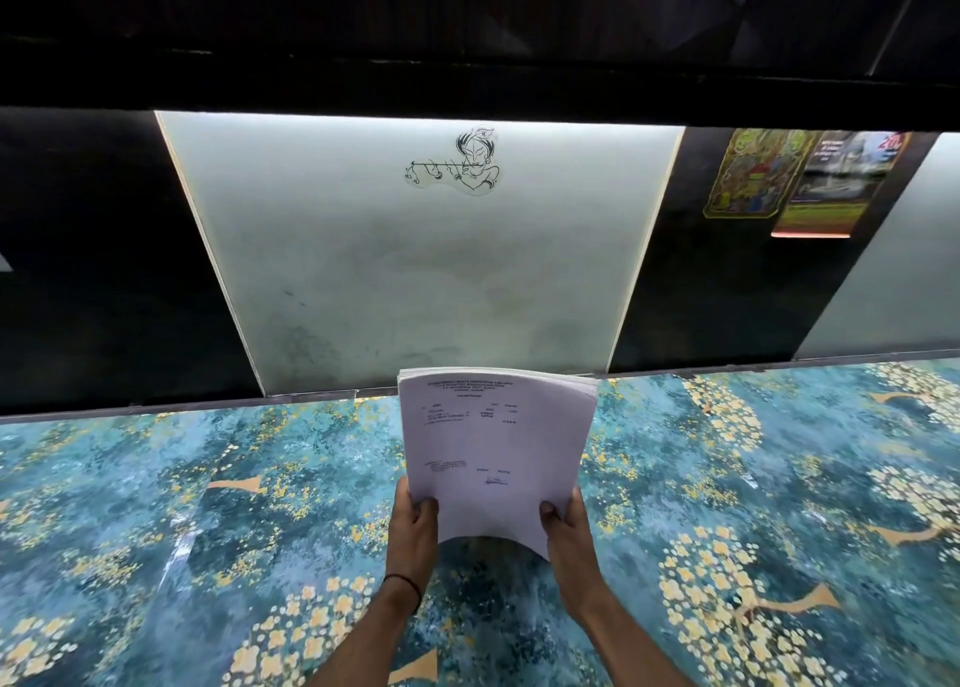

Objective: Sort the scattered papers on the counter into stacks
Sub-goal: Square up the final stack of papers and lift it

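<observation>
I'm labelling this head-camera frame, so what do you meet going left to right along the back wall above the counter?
Dark wall panel → lit frosted panel bearing a flute-player line-drawing sticker → yellow-bordered decorative picture → calendar poster → second pale panel at the right edge.

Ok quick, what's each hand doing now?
Left hand: closed on the paper stack.
Right hand: closed on the same stack.

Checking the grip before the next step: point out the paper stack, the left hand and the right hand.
paper stack (pixel 493 437): head view, middle of the top sheet.
left hand (pixel 413 530): head view, back of the hand.
right hand (pixel 569 536): head view, back of the hand.
</observation>
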